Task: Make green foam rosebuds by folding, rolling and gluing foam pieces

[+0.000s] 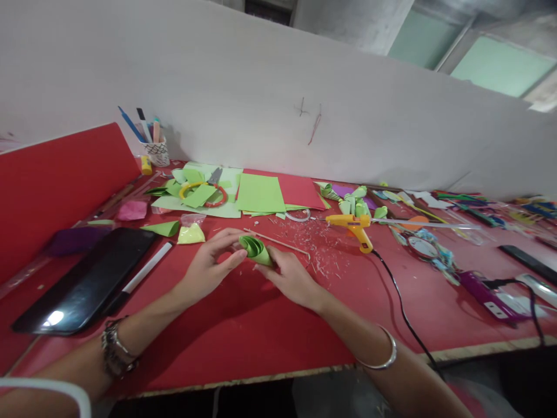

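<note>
A piece of green paper rolled into a cone (256, 249) is held between both hands above the red tabletop. My left hand (213, 261) has its thumb and fingers around the open, spiralled end. On the other side, my right hand (291, 276) pinches the narrower end, with some fingertips hidden behind the paper. Just beyond the hands lies a thin wooden stick (278, 241). Left of my left hand are a small bag of yellow-green material (190, 231) and another green paper cone (163, 228).
A yellow glue gun (357, 226) lies right with its black cord trailing over the front edge. Scissors (204, 194), green sheets (261, 193) and red paper (302, 193) lie at the back. A tablet (87, 278) and marker (139, 277) lie left. A purple power strip (494, 299) is far right.
</note>
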Demonstrator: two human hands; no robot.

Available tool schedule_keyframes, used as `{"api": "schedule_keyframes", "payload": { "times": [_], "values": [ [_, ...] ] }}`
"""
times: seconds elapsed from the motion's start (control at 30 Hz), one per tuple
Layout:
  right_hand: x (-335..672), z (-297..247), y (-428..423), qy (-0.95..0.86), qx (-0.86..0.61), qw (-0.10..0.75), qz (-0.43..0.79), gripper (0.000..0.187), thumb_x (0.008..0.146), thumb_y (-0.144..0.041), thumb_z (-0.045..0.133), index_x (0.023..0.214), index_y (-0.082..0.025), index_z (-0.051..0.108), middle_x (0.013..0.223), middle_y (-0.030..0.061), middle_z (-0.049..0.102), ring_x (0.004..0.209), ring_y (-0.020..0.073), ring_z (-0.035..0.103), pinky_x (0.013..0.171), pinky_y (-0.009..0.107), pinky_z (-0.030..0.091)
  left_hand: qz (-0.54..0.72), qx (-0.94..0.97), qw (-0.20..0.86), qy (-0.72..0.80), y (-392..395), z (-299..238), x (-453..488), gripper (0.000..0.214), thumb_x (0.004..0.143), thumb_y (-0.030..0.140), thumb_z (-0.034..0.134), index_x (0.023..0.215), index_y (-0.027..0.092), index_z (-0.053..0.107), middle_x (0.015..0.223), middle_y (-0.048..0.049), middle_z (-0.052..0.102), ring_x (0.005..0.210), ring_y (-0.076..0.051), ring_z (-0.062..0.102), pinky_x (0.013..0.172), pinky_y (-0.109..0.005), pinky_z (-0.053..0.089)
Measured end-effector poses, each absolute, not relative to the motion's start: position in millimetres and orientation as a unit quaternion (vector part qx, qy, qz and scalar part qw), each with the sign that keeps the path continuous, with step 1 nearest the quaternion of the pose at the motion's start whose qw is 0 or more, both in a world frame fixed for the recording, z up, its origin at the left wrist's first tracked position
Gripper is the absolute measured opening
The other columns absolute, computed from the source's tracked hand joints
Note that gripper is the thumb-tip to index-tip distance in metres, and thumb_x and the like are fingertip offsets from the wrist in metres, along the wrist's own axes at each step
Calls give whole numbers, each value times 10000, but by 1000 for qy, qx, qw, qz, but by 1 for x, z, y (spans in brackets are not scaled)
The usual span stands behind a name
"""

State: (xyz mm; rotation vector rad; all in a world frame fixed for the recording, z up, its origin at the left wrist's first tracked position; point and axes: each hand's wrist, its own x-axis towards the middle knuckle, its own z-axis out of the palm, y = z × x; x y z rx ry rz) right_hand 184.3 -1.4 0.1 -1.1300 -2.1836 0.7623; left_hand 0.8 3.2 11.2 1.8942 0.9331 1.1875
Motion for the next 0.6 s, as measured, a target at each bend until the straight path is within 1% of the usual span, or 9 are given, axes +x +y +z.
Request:
{"api": "schedule_keyframes", "payload": {
  "times": [0.13, 0.23, 0.37, 0.47, 0.6],
  "values": [
    [186, 1, -1, -829, -452, 253, 211, 144, 832, -300, 438, 892, -190, 509, 732, 21, 586, 632, 151, 527, 565, 251, 388, 454, 746, 345, 344, 2, 10, 0, 245, 822, 248, 471, 1052, 224, 552, 1001, -53, 539, 885, -144, 517, 750, -267, 451],
    [187, 2, -1, -834, -474, 232, 158, 93, 821, -279, 456, 826, -196, 497, 677, 6, 570, 574, 140, 502, 524, 237, 357, 450, 757, 313, 356, 2, 9, 0, 265, 807, 253, 505, 1068, 240, 547, 992, -46, 531, 895, -143, 513, 772, -272, 442],
    [187, 3, 0, -835, -482, 227, 137, 49, 808, -244, 471, 821, -200, 486, 689, 4, 575, 598, 137, 513, 537, 228, 350, 438, 774, 258, 378, 2, 7, 0, 305, 765, 256, 574, 1069, 243, 546, 951, -32, 523, 884, -142, 506, 809, -290, 421],
    [186, 3, -1, -837, -472, 230, 153, 75, 812, -263, 464, 843, -196, 479, 702, 5, 577, 599, 132, 518, 537, 223, 350, 431, 787, 236, 372, 3, 7, 1, 308, 758, 261, 585, 1062, 236, 546, 952, -31, 519, 886, -143, 503, 797, -285, 426],
    [186, 5, -5, -845, -432, 249, 194, 204, 811, -371, 465, 918, -198, 469, 738, 5, 571, 626, 133, 519, 556, 225, 364, 419, 797, 226, 371, 2, 8, 1, 308, 767, 255, 574, 1072, 236, 536, 961, -32, 521, 891, -141, 506, 799, -281, 434]
  ]
}}
